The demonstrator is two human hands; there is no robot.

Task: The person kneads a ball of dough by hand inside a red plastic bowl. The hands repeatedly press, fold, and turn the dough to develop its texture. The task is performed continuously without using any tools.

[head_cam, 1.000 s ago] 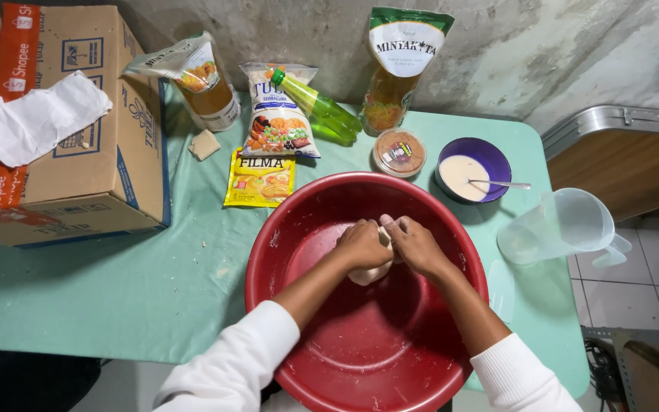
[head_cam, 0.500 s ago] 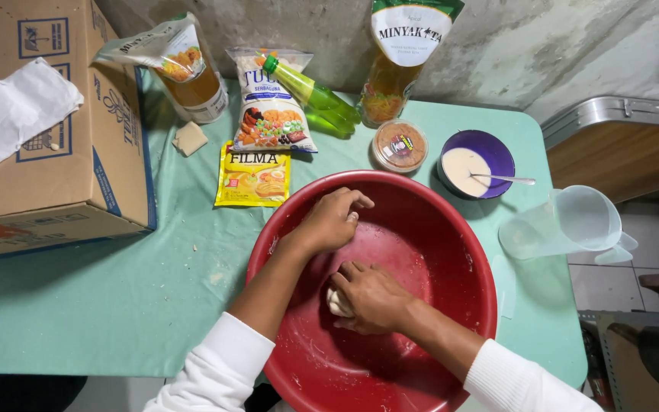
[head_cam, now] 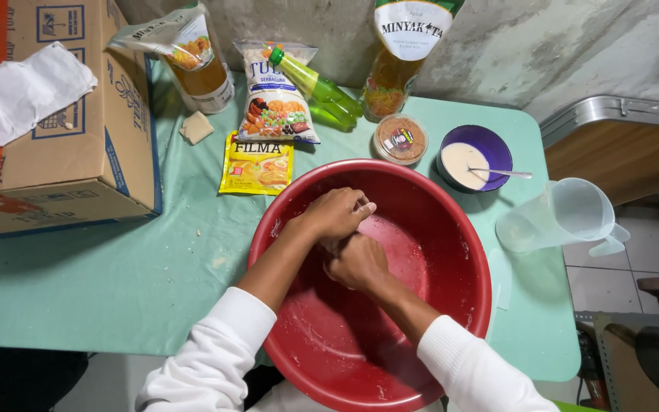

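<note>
A big red plastic basin [head_cam: 436,259] stands on the green table [head_cam: 116,282] right in front of me, smeared with pale streaks inside. Both my hands are down in it, pressed together. My left hand [head_cam: 335,214] is curled on top, with a bit of pale dough [head_cam: 365,206] showing at its fingertips. Just below it my right hand [head_cam: 356,262] is balled into a fist. The rest of the dough is hidden under my hands. White sleeves cover both forearms.
Behind the basin lie a yellow sachet [head_cam: 257,164], a flour bag [head_cam: 276,95], a green bottle [head_cam: 318,88], two oil pouches [head_cam: 402,53], a small round tub [head_cam: 400,139] and a purple bowl with spoon [head_cam: 474,156]. A clear jug [head_cam: 562,217] stands right, a cardboard box [head_cam: 62,145] left.
My hands parted, with the right pulling the dough toward me. Now they are back together in the middle of the basin, left over right.
</note>
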